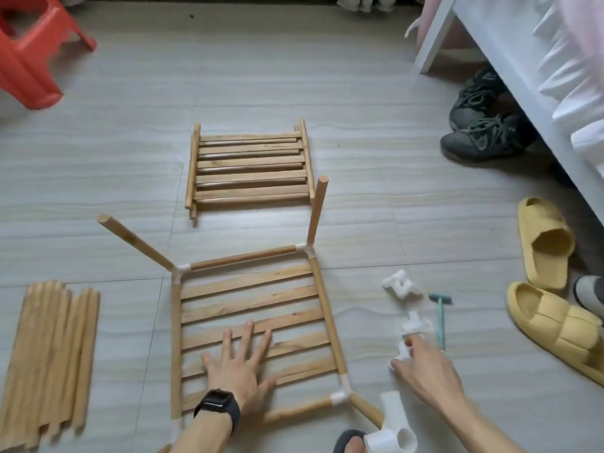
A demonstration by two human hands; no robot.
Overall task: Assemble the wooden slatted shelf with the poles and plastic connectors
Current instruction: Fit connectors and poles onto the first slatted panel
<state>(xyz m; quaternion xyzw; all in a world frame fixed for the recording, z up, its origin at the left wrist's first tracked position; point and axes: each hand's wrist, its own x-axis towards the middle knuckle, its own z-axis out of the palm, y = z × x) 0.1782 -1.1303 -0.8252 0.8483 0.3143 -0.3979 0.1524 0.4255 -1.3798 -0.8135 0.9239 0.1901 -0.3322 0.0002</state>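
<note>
From my remote seat I saw the left hand (pixel 238 364) lying flat on the slatted shelf panel (pixel 248 282) in the lower centre of the frame. Its fingers were straight and spread across the slats, and a black watch (pixel 217 408) sat on the wrist. The panel lay on the grey tiled floor (pixel 98 158), framed by poles joined with white corner connectors (pixel 341 396). A leaning pole (pixel 137 243) rose from the upper left corner toward the left edge. An upright pole (pixel 317 210) stood at the upper right corner, and a third pole (pixel 366 408) stuck out at the lower right.

The right hand (pixel 428 374) was at lower right, its thumb and forefinger pinching a small loose connector (pixel 401 354) (blur smeared it, so I could not tell its shape). More white connectors lay just above it (pixel 400 284), and a large connector (pixel 392 429) sat at the bottom edge. A teal T-shaped tool (pixel 441 322) lay just beside the right hand.

A stack of slatted panels (pixel 250 161) rested on the floor in the middle of the frame, apart from the panel under the left hand. A bundle of loose poles (pixel 49 354) lay at lower left. A red plastic stool (pixel 29 50) stood at upper left. Dark sneakers (pixel 480 125) sat under a white frame (pixel 510 76) at upper right, with yellow slippers (pixel 545 243) below them.
</note>
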